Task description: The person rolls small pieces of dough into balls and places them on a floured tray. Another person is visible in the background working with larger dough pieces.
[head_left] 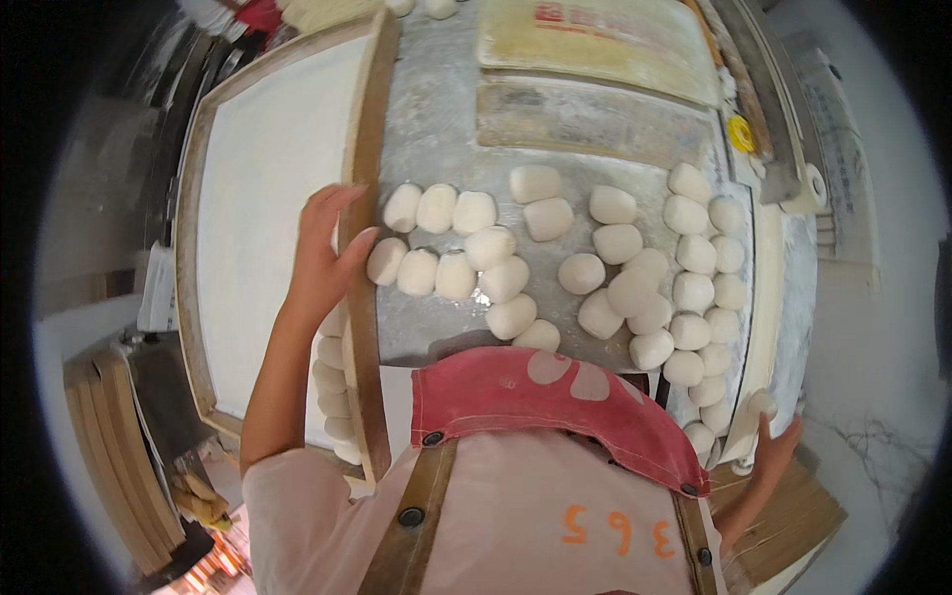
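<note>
Fingers (339, 195) spread, my left hand (322, 238) met the wooden tray (371, 119); a slip could have dented nearby dough (386, 262). Right hand (775, 450): grip unclear.

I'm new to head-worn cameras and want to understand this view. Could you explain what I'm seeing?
This single picture comes from a wide fisheye camera on a person's head, looking down, so straight edges bend. The handling is done by two bare hands. The left hand rests on the wooden rim of a white-surfaced tray. The right hand, at lower right, has a pale piece at its fingertips; how firmly it is held is hard to tell. On the grey table lie many rounded white pieces that look like dough, some lined up, some piled. More sit inside the tray's near right side. The red-and-pale apron is the wearer's own.
</note>
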{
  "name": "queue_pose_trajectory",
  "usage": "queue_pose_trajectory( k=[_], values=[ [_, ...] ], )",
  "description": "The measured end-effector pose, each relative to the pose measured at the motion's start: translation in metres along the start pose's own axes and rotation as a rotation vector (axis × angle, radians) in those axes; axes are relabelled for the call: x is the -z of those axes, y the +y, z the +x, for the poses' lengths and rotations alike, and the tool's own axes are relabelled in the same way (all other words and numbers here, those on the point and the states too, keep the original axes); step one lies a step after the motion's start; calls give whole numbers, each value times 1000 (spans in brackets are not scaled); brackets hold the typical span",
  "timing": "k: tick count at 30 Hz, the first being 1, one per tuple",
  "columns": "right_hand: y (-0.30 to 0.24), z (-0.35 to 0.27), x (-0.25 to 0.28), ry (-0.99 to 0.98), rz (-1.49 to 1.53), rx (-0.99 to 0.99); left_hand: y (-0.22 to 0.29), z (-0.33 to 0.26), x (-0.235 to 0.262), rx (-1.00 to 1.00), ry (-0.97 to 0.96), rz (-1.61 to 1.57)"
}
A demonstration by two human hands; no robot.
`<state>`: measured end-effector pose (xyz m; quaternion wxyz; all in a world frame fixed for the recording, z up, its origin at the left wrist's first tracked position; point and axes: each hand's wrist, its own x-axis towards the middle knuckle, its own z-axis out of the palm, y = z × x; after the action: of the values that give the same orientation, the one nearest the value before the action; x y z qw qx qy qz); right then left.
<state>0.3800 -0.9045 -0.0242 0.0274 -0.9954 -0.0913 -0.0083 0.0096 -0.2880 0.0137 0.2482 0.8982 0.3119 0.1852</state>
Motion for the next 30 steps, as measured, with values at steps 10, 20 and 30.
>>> queue_pose_trajectory(
  k=[10, 20, 30],
  values=[
    [-12, -12, -39, -34, 189, -161, 79, 120, -127, -817, -653, 167],
    [-64, 62, -52, 2, 98, 108, 88, 117, -155, -606, -742, 279],
    [-116, 106, -46, -77, 241, 150, 105, 75, -155, -691, -643, 319]
  ],
)
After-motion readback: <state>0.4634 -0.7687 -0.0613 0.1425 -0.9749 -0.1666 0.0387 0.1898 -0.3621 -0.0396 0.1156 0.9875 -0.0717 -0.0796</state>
